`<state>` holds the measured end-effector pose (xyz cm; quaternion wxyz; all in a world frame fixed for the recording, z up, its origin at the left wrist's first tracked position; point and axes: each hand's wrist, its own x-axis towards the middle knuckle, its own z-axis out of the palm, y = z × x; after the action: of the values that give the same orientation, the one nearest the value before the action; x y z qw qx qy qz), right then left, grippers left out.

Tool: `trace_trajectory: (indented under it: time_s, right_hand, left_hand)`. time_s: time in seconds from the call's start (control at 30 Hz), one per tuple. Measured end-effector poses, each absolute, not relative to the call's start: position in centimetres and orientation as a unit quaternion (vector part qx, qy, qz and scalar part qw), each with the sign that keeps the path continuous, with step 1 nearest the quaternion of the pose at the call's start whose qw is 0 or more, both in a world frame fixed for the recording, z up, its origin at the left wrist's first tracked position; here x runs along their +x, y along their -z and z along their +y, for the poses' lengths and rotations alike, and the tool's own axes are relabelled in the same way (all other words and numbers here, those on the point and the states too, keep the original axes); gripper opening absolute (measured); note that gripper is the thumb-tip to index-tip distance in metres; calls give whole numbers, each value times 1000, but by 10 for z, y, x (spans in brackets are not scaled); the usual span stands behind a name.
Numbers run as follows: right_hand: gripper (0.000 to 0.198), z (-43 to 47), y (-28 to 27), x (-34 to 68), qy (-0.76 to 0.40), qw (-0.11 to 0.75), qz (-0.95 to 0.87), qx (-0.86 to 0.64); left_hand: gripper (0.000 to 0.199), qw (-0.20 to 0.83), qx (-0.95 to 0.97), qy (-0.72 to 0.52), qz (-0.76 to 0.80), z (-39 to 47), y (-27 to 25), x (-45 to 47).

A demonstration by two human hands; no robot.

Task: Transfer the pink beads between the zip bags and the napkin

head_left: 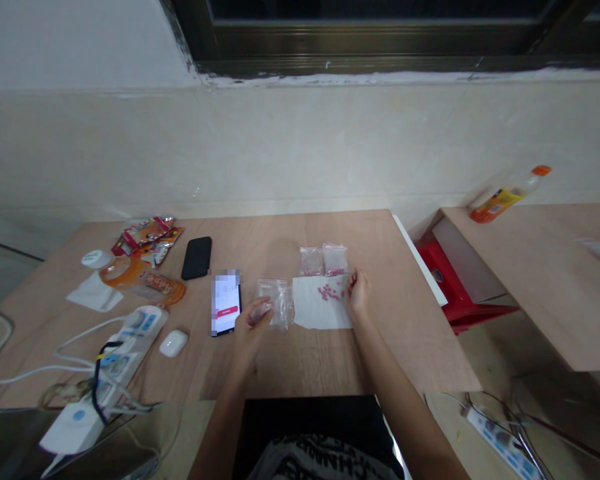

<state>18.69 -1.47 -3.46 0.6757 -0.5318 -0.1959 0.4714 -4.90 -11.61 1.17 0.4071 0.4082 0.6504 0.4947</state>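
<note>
My left hand [253, 321] has its fingers curled at the left edge of a clear zip bag [280, 303] that lies flat on the wooden table. Just right of that bag is a sheet of white paper [320, 317], with several small pink pieces [327, 292] scattered on its upper right part. At the paper's right edge my right hand [358, 292] is closed, fingertips together; what they pinch is too small to make out. Two more small clear bags, a left one [311, 261] and a right one [335, 259], lie behind the paper with pinkish bits low in them.
Left of my hands lie a lit phone [226, 303], a black phone [197, 258], a white earbud case [173, 343], an orange drink bottle [143, 280], snack packets [150, 240] and a power strip [125, 353] with cables. Across a gap, another table [555, 267] bears a bottle [503, 200].
</note>
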Motion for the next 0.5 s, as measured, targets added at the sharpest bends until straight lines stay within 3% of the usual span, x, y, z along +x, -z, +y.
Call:
trace_trajectory:
  time_s: [0.17, 0.5]
  right_hand:
    - [42, -1, 48, 189, -388, 677, -245, -575]
    - [45, -3, 53, 177, -343, 622, -373, -597]
  left_hand:
    - [39, 387, 407, -489, 668, -118, -4, -52]
    - [34, 388, 422, -478, 665, -118, 16, -55]
